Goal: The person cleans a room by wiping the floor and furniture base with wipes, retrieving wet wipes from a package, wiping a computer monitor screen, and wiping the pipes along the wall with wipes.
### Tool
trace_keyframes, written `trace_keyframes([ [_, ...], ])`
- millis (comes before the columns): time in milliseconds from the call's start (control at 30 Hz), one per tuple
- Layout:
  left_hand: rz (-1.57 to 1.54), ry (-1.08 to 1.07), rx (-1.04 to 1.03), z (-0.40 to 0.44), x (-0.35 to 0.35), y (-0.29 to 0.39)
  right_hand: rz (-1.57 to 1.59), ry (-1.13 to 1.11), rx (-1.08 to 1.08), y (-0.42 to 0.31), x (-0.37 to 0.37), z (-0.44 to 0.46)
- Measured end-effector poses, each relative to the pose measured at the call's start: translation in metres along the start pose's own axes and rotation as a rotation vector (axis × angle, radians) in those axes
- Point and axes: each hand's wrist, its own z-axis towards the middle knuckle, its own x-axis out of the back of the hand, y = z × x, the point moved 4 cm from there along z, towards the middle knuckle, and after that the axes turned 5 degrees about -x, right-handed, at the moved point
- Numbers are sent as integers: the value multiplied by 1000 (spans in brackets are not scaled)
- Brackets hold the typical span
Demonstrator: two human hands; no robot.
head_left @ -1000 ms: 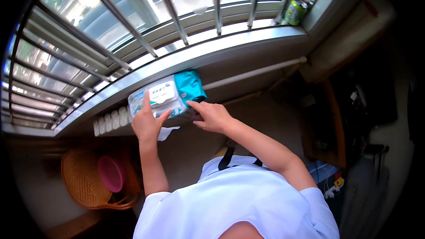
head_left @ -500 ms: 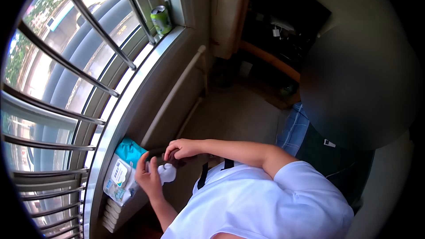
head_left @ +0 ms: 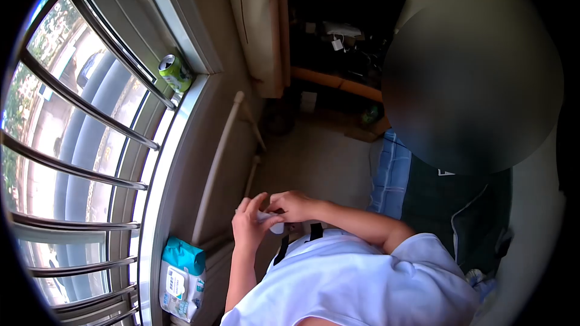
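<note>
A folded white wipe (head_left: 277,227) is held between my two hands in front of my shirt. My left hand (head_left: 246,224) grips it between thumb and fingers. Close against it, my right hand (head_left: 291,206) has its fingers bent and pinched at the upper part of the wipe. The hands partly cover the wipe. Left of my left forearm, a wet wipe pack (head_left: 183,290) with a teal end and a white lid lies by the windowsill, apart from both hands.
Metal window bars (head_left: 90,175) line the left side. A green drink can (head_left: 175,73) stands on the sill (head_left: 173,145). A pale pipe rail (head_left: 219,163) runs below it. A dark screen (head_left: 356,9) and a bed with blue checked cloth (head_left: 389,175) are farther off.
My left hand has moved away from the wipe pack toward my right hand, taking the wipe along. Both hands now meet on it. The view has shifted, so the can and pack appear lower.
</note>
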Motion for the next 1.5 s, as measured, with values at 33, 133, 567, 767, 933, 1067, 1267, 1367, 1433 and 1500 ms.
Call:
trace_keyframes([
  [33, -16, -102, 0, 0, -3, -2, 44, 59, 78, 5, 5, -3],
  [133, 77, -191, -78, -2, -12, -3, 30, 77, -61, 12, 20, -17],
  [567, -1243, 3, 400, 37, -47, -10, 791, 372, -305, 78, 111, -45],
  [767, -1217, 69, 564, 47, -84, -30, 1540, 613, -417, 177, 146, -108],
  [933, -1311, 366, 606, 33, -101, -28, 1339, 639, -474, 199, 148, -111],
  [1067, -1281, 546, 609, 15, -95, -23, 1068, 420, -283, 154, 155, -29],
  [1267, -1185, 770, 612, -17, -60, -11, 226, 527, 378, 12, 135, 128],
  [1367, -1157, 863, 579, -36, -43, -13, -265, 329, 311, -2, 66, 180],
  [1433, -1177, 862, 586, -47, -32, -14, -511, 206, 254, 10, 32, 198],
  [1500, -1233, 858, 562, -54, -22, -20, -550, 141, 173, 18, 16, 208],
])
